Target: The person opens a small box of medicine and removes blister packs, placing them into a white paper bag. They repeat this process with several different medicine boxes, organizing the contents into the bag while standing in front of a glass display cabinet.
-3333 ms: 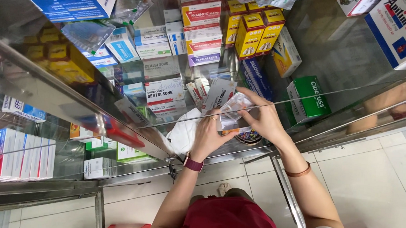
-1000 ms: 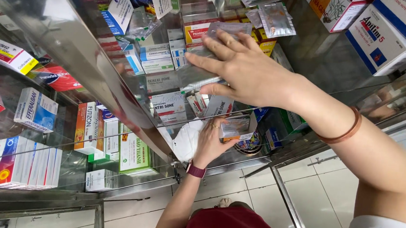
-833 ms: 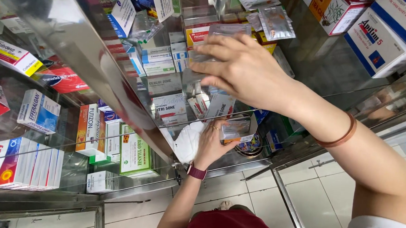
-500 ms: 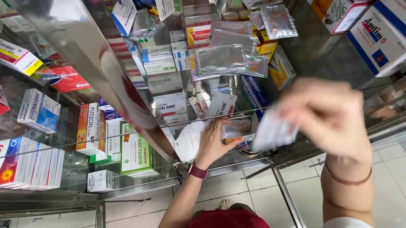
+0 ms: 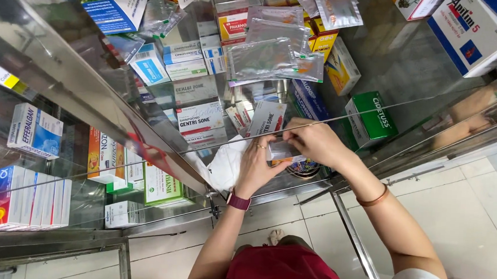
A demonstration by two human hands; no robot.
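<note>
Now both hands meet over the glass shelf [image 5: 378,78]: the left hand [image 5: 256,166] and right hand [image 5: 316,142] each pinch a small clear packet [image 5: 283,152], probably a sachet, near the centre. More clear bags [image 5: 268,57] lie farther back.

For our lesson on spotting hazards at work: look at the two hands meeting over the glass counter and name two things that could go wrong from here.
1. Both the left hand and right hand pinch one small clear bag over the glass counter; it might slip and spill.
2. A loose stack of clear bags rests on top of boxes just beyond the hands; a careless reach could knock them off.
</note>
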